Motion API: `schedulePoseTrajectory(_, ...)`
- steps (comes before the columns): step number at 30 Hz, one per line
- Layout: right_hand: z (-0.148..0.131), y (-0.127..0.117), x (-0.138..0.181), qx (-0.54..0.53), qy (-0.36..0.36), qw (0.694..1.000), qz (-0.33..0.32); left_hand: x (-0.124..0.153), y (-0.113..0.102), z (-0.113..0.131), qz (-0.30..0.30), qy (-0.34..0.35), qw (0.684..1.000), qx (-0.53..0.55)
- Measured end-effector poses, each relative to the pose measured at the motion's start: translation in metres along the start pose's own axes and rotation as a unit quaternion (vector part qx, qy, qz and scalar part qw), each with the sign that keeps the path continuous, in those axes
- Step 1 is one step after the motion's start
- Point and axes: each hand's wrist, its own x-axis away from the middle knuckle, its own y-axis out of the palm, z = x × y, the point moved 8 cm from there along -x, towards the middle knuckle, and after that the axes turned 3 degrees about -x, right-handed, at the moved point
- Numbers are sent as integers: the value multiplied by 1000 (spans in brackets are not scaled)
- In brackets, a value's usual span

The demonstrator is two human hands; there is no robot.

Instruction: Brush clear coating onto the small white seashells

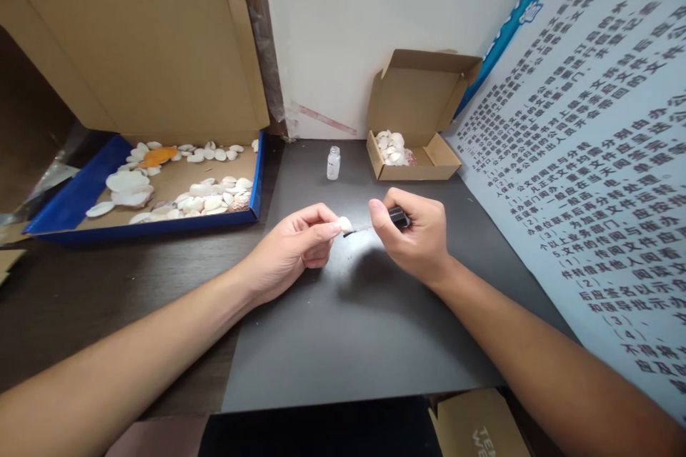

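Note:
My left hand pinches a small white shell between thumb and fingertips, above a dark grey mat. My right hand grips a thin brush with a black cap; the brush tip touches the shell's lower edge. A small clear bottle stands uncapped on the mat just beyond both hands.
A blue-rimmed cardboard tray with several white shells and one orange shell lies at the left, a large cardboard flap rising behind it. A small open carton holding shells sits at the back right. A printed poster leans along the right.

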Motion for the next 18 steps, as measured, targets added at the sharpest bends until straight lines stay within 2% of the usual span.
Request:
schedulePoseTrajectory(12,8,-1,-1,8,15,1000,8,-2,-1,-2,-25,-4,999,24)
schedulePoseTrajectory(18,26,3,1,-46,93,994,-18,-2,-2,-1,-27,-6,999,31)
